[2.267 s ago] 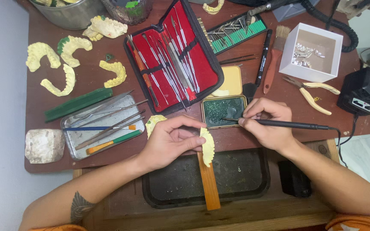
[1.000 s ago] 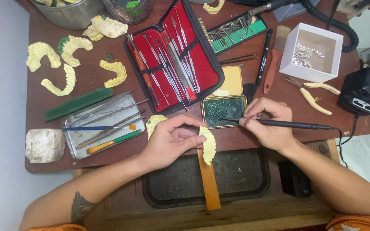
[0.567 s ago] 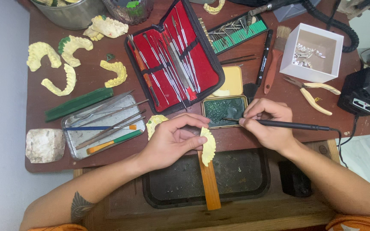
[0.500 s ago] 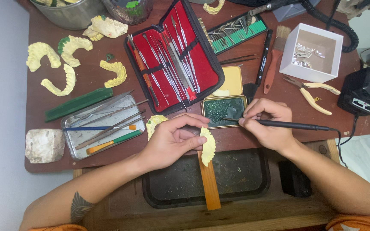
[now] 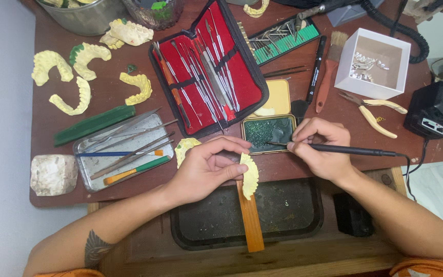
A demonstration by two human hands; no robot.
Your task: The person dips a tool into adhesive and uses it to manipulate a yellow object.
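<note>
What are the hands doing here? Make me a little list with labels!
Left hand: left hand holds a yellow teeth model over a wooden peg
Right hand: right hand holds a black corded tool, tip at a green wax tin
Behind: red tool case open, full of metal picks
Left side: metal tray with tools, more teeth models
Right side: white box, yellow pliers

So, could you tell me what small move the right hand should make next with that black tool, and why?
Probably lift the black tool's tip out of the green tin and carry it left to the yellow dental cast. The right hand has the tip resting in the green material, while the left hand holds the cast close by, over the wooden peg.
</note>
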